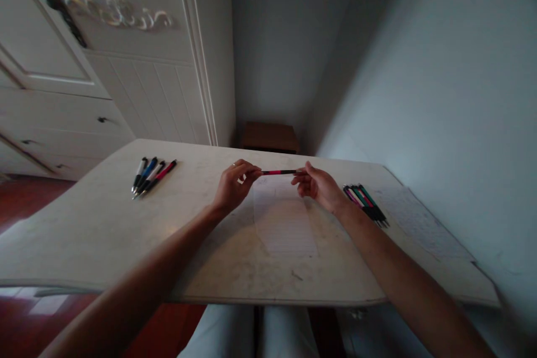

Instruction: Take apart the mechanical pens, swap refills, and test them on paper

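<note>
Red-and-black pen (277, 172), blotchy off-white worktop (92, 229)
Left of frame: white, blue and red pens (151, 177) with black parts; right: green, purple and black pens (369, 204); centre: faintly lined pale paper (287, 226).

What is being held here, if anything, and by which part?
A red-and-black pen, held by its ends: left hand at one, right hand at the other.
</note>
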Demonstrator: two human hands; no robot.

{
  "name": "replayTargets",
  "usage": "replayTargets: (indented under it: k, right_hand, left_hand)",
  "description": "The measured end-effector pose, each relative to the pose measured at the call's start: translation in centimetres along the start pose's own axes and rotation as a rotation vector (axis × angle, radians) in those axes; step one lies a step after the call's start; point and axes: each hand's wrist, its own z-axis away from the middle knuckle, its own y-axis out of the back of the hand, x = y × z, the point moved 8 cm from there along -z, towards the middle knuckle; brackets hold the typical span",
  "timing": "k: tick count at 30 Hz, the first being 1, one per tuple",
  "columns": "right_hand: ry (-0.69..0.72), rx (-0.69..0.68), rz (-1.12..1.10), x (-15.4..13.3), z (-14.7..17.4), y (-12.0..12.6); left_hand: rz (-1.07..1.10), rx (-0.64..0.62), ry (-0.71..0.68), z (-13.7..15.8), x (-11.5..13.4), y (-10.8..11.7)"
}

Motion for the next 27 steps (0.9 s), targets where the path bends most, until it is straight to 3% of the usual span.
replayTargets:
  k: [4, 9, 22, 27]
  right_hand:
    - [0.052, 0.121, 0.186, 0.6, -0.3, 1.0]
    - [0.077, 0.128, 0.428, 0.6, 0.2, 0.3]
    - [0.202, 0.288, 0.474, -0.3, 0.9, 0.7]
    - [0.217, 0.298, 0.529, -0.1, 1.1, 0.4]
  left_hand:
    - [0.002, -0.042, -0.04, 0.4, -0.1, -0.7]
    - [0.027, -0.03, -0.068, 0.7, 0.2, -1.0]
    - [0.006, -0.151, 0.018, 1.1, 0.0, -1.8]
    - [0.058, -0.131, 0.1, 1.0, -0.5, -1.8]
